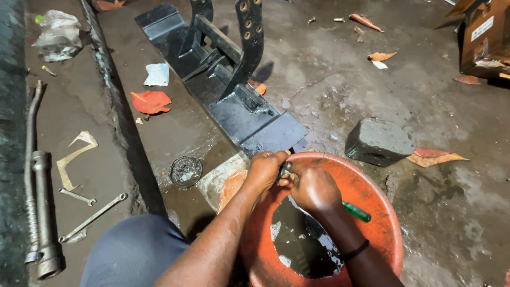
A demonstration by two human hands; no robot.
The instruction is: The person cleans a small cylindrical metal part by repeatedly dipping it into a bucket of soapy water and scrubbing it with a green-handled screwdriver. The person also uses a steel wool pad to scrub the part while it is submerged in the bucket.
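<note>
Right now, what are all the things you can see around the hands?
Basin: one, orange, dark liquid inside, under both hands.
Small part: one, dark, pinched between the hands.
Green-handled tool: one, in right hand.
Metal frame: one, black, on wet floor beyond basin.
Stone block: one, grey, right of frame.
Round lid: one, dark, left of basin.
Spanners: two, silver, far left.
Pipe wrench: one, grey, left edge.
Cardboard box: one, brown, top right.
Left hand: gripping the part.
Right hand: gripping the tool.

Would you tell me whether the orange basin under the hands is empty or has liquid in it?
Partly filled: dark liquid pools in the bottom of the orange basin.
</note>
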